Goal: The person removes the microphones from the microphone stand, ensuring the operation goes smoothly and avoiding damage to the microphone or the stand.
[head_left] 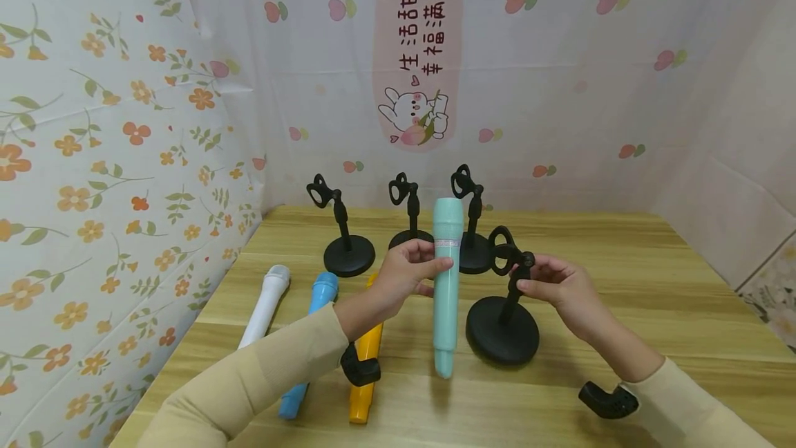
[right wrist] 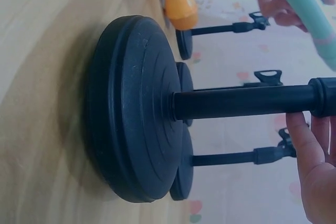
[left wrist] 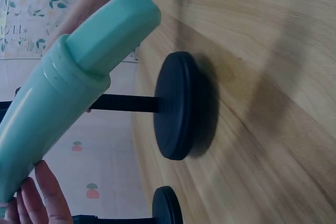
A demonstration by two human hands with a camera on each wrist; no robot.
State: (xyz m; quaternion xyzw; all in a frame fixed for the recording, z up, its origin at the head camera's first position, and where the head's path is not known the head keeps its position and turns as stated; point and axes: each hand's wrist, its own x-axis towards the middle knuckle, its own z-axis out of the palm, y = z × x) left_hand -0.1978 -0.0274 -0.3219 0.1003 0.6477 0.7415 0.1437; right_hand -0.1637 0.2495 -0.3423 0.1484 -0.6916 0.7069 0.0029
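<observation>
A mint-green microphone (head_left: 446, 310) is held nearly upright above the table by my left hand (head_left: 407, 272), thumb on its front and fingers behind. Its narrower tail end points down, and in the left wrist view the microphone (left wrist: 58, 87) fills the left side. My right hand (head_left: 562, 290) grips the upper pole of a black desktop microphone stand (head_left: 502, 330), just below its clip. The clip is unoccupied and sits right of the microphone, apart from it. In the right wrist view the stand's round base (right wrist: 136, 114) looks to be on or just off the tabletop.
Three more black stands (head_left: 349, 254) line the back of the wooden table (head_left: 622, 261). To the left lie a white microphone (head_left: 266, 303), a blue microphone (head_left: 323, 289) and an orange microphone (head_left: 361, 403), partly under my left forearm. A printed cloth (head_left: 560, 88) hangs behind.
</observation>
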